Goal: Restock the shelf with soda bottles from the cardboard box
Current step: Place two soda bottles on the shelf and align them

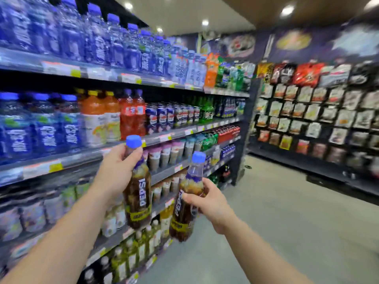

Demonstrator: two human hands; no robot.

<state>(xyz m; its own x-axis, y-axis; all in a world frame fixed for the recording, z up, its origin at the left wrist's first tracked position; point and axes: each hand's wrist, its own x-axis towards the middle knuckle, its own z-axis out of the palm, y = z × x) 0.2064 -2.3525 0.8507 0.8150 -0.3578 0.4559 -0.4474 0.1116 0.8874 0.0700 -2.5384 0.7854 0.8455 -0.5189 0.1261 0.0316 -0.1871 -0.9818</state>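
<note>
Left hand [117,171]: gripped the neck and shoulder of a Pepsi bottle [137,185], fingers curled round it just under the blue cap; bottle held upright, tilted a little, in front of the shelf [82,158].
Right hand [207,199]: pinched a second Pepsi bottle [185,203] at its upper body, thumb across the front, fingers behind; this bottle leaned to the right at the top, lower than the first.
Bottles: both full of dark cola, blue caps, label with a yellow band low down; near each other but apart, in the air beside the shelf edge, not yet on any level.
Shelf: ran along the left, several levels; water bottles [71,31] with blue caps on top; below them more water, orange juice [98,117], red soda [132,115], and a row of small Pepsi bottles [170,115]; green soda [206,111] further on.
Lower levels: pale drinks and yellow-green bottles, blurred.
Far wall: snack packets [307,103] hanging in rows on the right.
Floor [276,212]: grey, running between shelf and packets.
Box: not in view.
</note>
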